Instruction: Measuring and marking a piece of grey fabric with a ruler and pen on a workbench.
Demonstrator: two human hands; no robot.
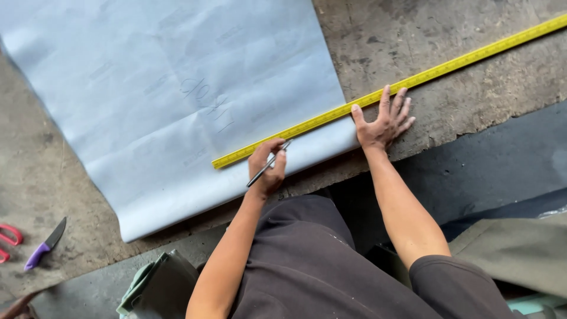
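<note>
A large pale blue-grey sheet (pixel 165 88) lies spread on a worn, stained work surface (pixel 472 88). A long yellow ruler (pixel 449 64) runs diagonally from the sheet's near edge up to the far right. My left hand (pixel 266 171) grips a slim silver pen (pixel 269 164), its tip against the ruler's edge on the sheet. My right hand (pixel 385 123) lies flat with fingers spread, pressing on the ruler just past the sheet's right edge. Faint handwriting shows on the sheet.
A knife with a purple handle (pixel 42 245) and red scissors (pixel 7 241) lie at the left edge of the surface. Folded green cloth (pixel 155 285) sits near my left elbow, with more olive fabric (pixel 520 254) at lower right. A dark floor lies beyond the surface's edge.
</note>
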